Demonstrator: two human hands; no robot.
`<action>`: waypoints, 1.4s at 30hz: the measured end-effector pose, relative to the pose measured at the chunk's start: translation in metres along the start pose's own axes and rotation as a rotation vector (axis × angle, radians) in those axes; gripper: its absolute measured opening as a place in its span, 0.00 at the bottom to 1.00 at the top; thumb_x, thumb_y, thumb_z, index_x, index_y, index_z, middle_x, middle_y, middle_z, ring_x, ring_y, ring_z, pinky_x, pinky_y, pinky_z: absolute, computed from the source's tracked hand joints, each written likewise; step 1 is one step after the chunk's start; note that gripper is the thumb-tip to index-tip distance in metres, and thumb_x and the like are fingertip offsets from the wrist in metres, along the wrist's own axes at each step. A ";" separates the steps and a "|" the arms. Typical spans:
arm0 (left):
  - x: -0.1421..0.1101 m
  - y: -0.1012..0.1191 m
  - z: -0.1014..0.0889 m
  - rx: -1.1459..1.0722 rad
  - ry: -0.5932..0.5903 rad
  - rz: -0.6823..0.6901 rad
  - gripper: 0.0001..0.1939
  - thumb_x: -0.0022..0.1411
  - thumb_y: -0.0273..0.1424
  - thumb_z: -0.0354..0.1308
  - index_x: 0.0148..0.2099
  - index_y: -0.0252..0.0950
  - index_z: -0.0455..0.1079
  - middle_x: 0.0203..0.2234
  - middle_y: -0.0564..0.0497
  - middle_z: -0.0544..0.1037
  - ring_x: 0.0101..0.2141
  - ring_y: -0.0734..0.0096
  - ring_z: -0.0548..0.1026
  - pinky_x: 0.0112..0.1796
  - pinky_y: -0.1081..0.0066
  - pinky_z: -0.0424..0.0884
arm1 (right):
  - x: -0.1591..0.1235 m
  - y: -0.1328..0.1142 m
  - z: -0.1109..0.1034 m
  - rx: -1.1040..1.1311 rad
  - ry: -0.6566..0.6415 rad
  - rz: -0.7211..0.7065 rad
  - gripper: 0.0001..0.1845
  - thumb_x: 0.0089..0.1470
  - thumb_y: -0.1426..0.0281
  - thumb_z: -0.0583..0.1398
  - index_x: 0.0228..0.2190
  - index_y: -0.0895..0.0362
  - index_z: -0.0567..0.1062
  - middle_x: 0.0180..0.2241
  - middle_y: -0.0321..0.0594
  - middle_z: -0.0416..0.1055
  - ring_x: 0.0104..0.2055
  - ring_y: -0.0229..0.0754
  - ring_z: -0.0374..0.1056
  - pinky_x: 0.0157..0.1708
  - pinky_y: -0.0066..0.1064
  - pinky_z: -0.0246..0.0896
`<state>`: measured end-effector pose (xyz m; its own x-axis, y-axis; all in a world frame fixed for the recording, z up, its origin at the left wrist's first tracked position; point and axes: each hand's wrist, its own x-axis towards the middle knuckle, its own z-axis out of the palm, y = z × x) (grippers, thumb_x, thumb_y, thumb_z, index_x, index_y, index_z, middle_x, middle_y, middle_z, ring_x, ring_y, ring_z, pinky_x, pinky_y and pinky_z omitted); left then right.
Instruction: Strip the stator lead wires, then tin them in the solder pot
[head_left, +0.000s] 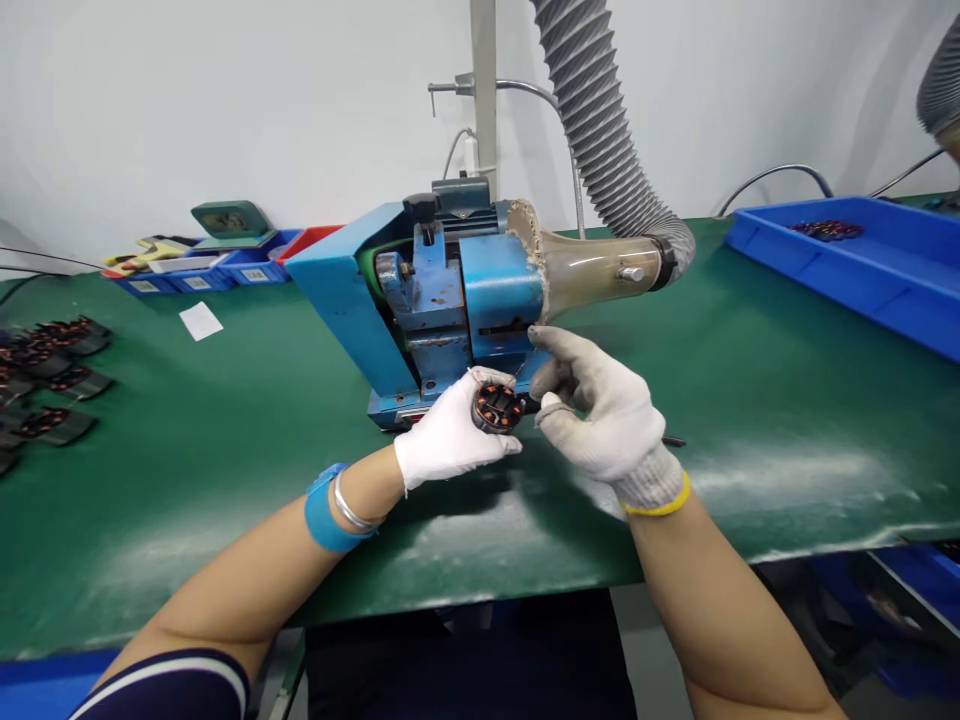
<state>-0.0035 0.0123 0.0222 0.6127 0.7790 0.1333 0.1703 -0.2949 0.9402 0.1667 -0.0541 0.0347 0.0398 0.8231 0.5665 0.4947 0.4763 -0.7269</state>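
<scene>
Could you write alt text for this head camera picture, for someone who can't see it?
A gloved left hand holds a small round part with copper windings before a blue machine; the gloved right hand is close by. A grey hose rises behind, above a green table.

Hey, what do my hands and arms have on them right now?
Your left hand wears a smooth white glove, with a silver bangle and a wide blue band around the wrist. Your right hand wears a knit white glove, greyed at the fingers, its cuff edged in yellow. A dark sleeve with a white stripe shows on the left.
</scene>
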 end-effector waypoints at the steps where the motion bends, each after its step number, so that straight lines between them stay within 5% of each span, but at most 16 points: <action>1: 0.000 0.001 -0.002 -0.031 -0.002 -0.012 0.29 0.41 0.26 0.71 0.47 0.36 0.66 0.42 0.44 0.78 0.43 0.56 0.78 0.44 0.57 0.77 | 0.000 0.000 -0.001 0.006 -0.024 -0.010 0.37 0.46 0.77 0.56 0.60 0.53 0.65 0.35 0.35 0.74 0.31 0.37 0.71 0.32 0.29 0.71; 5: 0.002 0.006 -0.005 -0.139 -0.007 0.012 0.27 0.40 0.32 0.74 0.42 0.36 0.66 0.37 0.47 0.79 0.40 0.56 0.80 0.39 0.59 0.79 | 0.000 -0.002 0.001 -0.189 -0.163 -0.159 0.39 0.44 0.77 0.57 0.60 0.51 0.65 0.41 0.39 0.75 0.38 0.43 0.72 0.39 0.34 0.72; 9: 0.003 0.006 -0.004 -0.145 -0.039 -0.022 0.25 0.42 0.35 0.73 0.40 0.37 0.65 0.32 0.49 0.79 0.34 0.58 0.80 0.33 0.60 0.79 | -0.001 -0.002 0.008 -0.326 -0.165 -0.214 0.36 0.44 0.76 0.58 0.57 0.52 0.68 0.38 0.41 0.75 0.37 0.46 0.73 0.38 0.36 0.72; 12: 0.002 0.003 -0.004 -0.191 -0.093 -0.061 0.28 0.43 0.35 0.73 0.45 0.36 0.65 0.34 0.47 0.78 0.34 0.59 0.79 0.33 0.59 0.79 | 0.000 0.004 0.010 -0.177 -0.046 -0.063 0.34 0.46 0.75 0.58 0.57 0.53 0.68 0.36 0.38 0.75 0.34 0.42 0.72 0.36 0.34 0.72; 15: 0.000 0.002 -0.003 -0.099 0.007 0.006 0.29 0.41 0.30 0.72 0.46 0.36 0.65 0.39 0.45 0.77 0.39 0.57 0.78 0.41 0.57 0.78 | 0.002 0.008 0.006 0.013 0.156 0.105 0.32 0.49 0.74 0.57 0.58 0.55 0.67 0.32 0.36 0.74 0.31 0.40 0.71 0.34 0.33 0.72; 18: -0.001 0.002 0.001 0.004 0.149 0.099 0.28 0.43 0.26 0.69 0.46 0.37 0.63 0.41 0.46 0.76 0.41 0.59 0.78 0.45 0.58 0.77 | 0.003 0.002 0.002 0.022 0.168 -0.048 0.35 0.47 0.73 0.59 0.59 0.55 0.66 0.41 0.41 0.75 0.43 0.46 0.72 0.50 0.44 0.69; 21: -0.003 0.002 0.008 0.044 0.211 0.185 0.26 0.45 0.25 0.66 0.46 0.38 0.61 0.40 0.47 0.75 0.41 0.62 0.77 0.44 0.60 0.76 | 0.002 -0.006 0.004 -0.095 0.011 -0.239 0.34 0.43 0.74 0.61 0.55 0.53 0.70 0.41 0.40 0.76 0.52 0.52 0.69 0.65 0.55 0.50; 23: -0.004 0.001 0.012 0.058 0.256 0.216 0.26 0.45 0.26 0.65 0.47 0.38 0.60 0.40 0.47 0.75 0.40 0.63 0.77 0.44 0.61 0.75 | 0.001 -0.006 0.009 -0.083 -0.004 -0.191 0.32 0.43 0.76 0.60 0.53 0.53 0.72 0.35 0.37 0.76 0.47 0.49 0.71 0.63 0.54 0.54; 26: -0.005 -0.003 0.017 0.090 0.378 0.227 0.29 0.47 0.27 0.64 0.51 0.38 0.57 0.40 0.48 0.75 0.39 0.65 0.77 0.43 0.62 0.76 | 0.002 0.001 0.013 0.106 0.116 0.093 0.29 0.45 0.74 0.59 0.52 0.57 0.71 0.29 0.35 0.73 0.35 0.42 0.72 0.44 0.40 0.71; 29: -0.005 -0.006 0.019 0.182 0.508 0.280 0.29 0.47 0.26 0.63 0.51 0.39 0.57 0.42 0.48 0.74 0.40 0.65 0.77 0.44 0.62 0.75 | 0.003 0.007 0.013 0.206 0.215 0.243 0.28 0.46 0.72 0.58 0.52 0.60 0.70 0.25 0.33 0.69 0.31 0.39 0.69 0.33 0.33 0.70; 32: -0.005 -0.008 0.017 0.262 0.564 0.322 0.28 0.47 0.26 0.64 0.50 0.39 0.59 0.40 0.49 0.75 0.39 0.65 0.78 0.43 0.63 0.76 | 0.002 0.005 0.009 0.135 0.208 0.086 0.30 0.47 0.70 0.59 0.54 0.57 0.68 0.35 0.39 0.71 0.40 0.43 0.71 0.43 0.38 0.71; 36: -0.005 -0.013 0.013 0.253 0.538 0.342 0.30 0.45 0.24 0.65 0.50 0.40 0.59 0.39 0.50 0.75 0.39 0.64 0.78 0.42 0.63 0.76 | 0.002 0.000 0.004 -0.059 -0.034 -0.149 0.31 0.52 0.64 0.61 0.56 0.56 0.67 0.58 0.50 0.63 0.60 0.53 0.62 0.60 0.47 0.61; 39: -0.004 -0.020 0.013 0.221 0.518 0.364 0.32 0.44 0.23 0.64 0.52 0.41 0.59 0.40 0.50 0.75 0.39 0.64 0.78 0.43 0.62 0.76 | 0.003 0.002 0.002 -0.084 -0.169 -0.108 0.16 0.62 0.67 0.54 0.50 0.56 0.72 0.48 0.46 0.72 0.50 0.46 0.70 0.51 0.40 0.67; 42: -0.004 -0.023 0.015 0.222 0.535 0.447 0.30 0.46 0.25 0.64 0.51 0.40 0.59 0.41 0.48 0.74 0.39 0.64 0.78 0.43 0.63 0.76 | 0.003 0.007 0.001 -0.063 -0.195 0.010 0.12 0.63 0.65 0.53 0.37 0.56 0.75 0.33 0.40 0.74 0.35 0.40 0.70 0.37 0.34 0.68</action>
<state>0.0022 0.0079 -0.0046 0.2090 0.7051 0.6776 0.1795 -0.7088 0.6822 0.1698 -0.0480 0.0308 -0.1207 0.8750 0.4688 0.5489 0.4523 -0.7030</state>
